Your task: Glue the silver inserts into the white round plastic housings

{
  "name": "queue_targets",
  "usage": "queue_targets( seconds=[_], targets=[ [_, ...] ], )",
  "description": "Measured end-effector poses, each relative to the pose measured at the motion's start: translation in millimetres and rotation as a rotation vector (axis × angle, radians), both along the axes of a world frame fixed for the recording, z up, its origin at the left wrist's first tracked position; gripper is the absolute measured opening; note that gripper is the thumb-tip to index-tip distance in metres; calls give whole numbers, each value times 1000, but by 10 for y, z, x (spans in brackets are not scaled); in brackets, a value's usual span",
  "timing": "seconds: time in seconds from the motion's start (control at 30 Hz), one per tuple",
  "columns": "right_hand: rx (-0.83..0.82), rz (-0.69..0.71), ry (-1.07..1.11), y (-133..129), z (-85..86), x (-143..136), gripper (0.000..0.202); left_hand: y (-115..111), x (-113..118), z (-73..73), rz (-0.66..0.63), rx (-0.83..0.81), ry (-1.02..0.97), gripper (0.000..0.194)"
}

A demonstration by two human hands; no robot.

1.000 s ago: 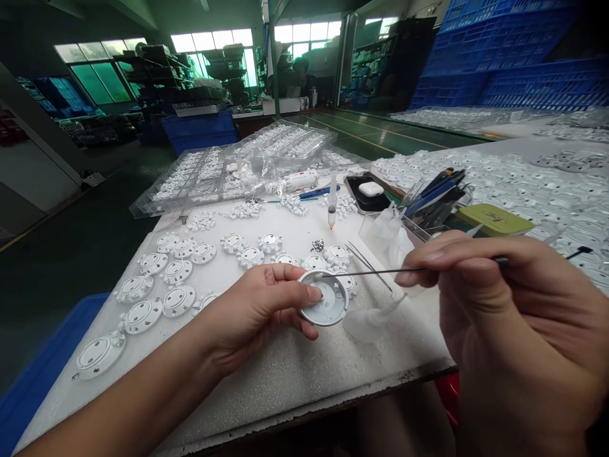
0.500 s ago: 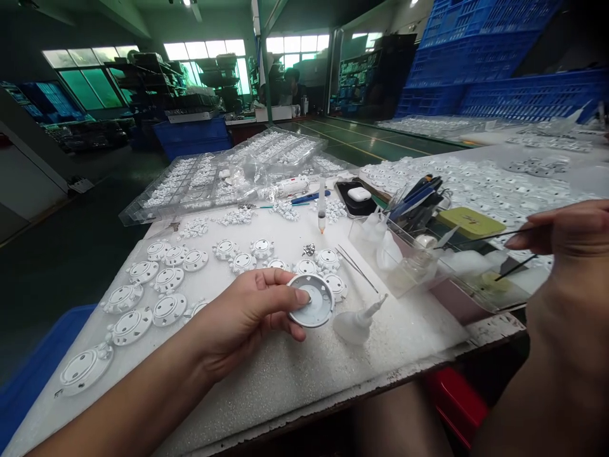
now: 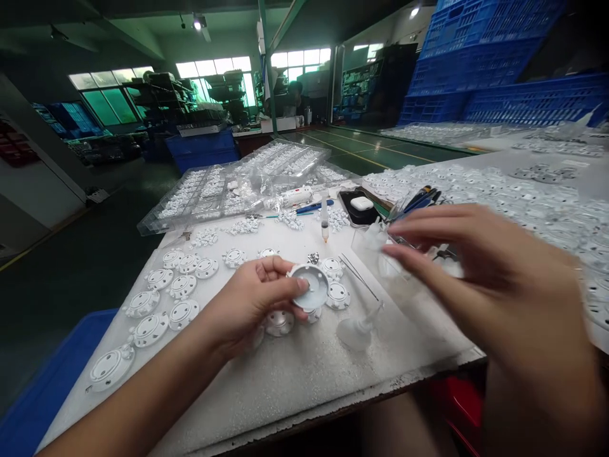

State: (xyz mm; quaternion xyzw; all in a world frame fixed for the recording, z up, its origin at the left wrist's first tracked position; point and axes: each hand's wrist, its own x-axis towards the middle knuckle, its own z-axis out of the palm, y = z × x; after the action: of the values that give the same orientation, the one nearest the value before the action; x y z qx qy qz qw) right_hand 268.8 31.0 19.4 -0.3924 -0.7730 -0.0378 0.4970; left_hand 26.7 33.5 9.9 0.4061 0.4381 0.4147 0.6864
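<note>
My left hand [image 3: 259, 293] pinches a round white plastic cap [image 3: 318, 293], hollow side facing up, with the thumb on its inside. My right hand [image 3: 480, 273] is in the air over the clear tray, blurred by motion. Its thumb and fingers are apart and no tool shows between them. Below and between the hands stands a translucent squeeze bottle [image 3: 354, 331] with a thin tilted nozzle. Metal tweezers [image 3: 360, 277] lie behind it. Several similar white round parts [image 3: 151, 329] rest on the foam sheet to the left, small knobs round their rims.
A syringe [image 3: 325, 222] stands near a small heap of metal bits [image 3: 313, 258]. Behind are piles of small white pieces [image 3: 290, 219], a phone with a white earbud case [image 3: 361, 204] and clear blister trays [image 3: 190, 197]. Blue crates [image 3: 476, 70] are stacked back right.
My right hand has come from the far right to above the clear tray; the thin dark tool seen there no longer shows. My left hand still holds the cap, now tilted slightly differently.
</note>
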Motion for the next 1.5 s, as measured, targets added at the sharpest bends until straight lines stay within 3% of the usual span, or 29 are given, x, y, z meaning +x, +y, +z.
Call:
queue_targets(
  seconds=[0.13,0.23,0.33,0.43,0.5,0.53,0.6,0.67,0.73,0.87,1.0,1.17,1.3,1.4,1.5],
  targets=[
    [-466,362,-115,327,124,-202,24,123,3,109,113,336,163,26],
    [-677,503,-83,438,154,-305,27,129,22,108,96,466,263,24],
    [-778,490,-68,424,132,-377,20,131,-26,115,-4,492,354,27],
    [-840,443,-102,415,46,-422,12,231,-153,270,-298,438,593,30],
    [-857,415,-123,445,-34,-443,13,382,-237,431,-461,406,863,37],
    [-859,393,-130,467,-75,-451,14,485,-267,501,-478,409,1004,39],
    [-850,348,-134,509,-148,-463,14,740,-294,570,-382,465,1240,37],
    [-841,320,-127,537,-202,-468,14,1035,-279,516,-238,493,1363,33],
    [-842,316,-114,547,-238,-470,15,1328,-231,358,-155,486,1436,29],
    [-836,295,-70,537,-267,-464,14,1769,-106,-16,-134,463,1476,30],
    [-804,269,-18,528,-267,-456,13,1979,-71,-185,-126,424,1460,31],
    [-755,267,44,527,-274,-444,12,2038,-130,-178,-123,374,1391,32],
    [-696,280,75,525,-295,-440,12,1947,-130,-145,-111,375,1311,30],
    [-617,285,89,517,-309,-440,10,1748,-113,-39,-95,410,1217,27],
    [-516,304,90,493,-312,-436,10,1387,-110,173,-83,480,1060,20]
  ],
)
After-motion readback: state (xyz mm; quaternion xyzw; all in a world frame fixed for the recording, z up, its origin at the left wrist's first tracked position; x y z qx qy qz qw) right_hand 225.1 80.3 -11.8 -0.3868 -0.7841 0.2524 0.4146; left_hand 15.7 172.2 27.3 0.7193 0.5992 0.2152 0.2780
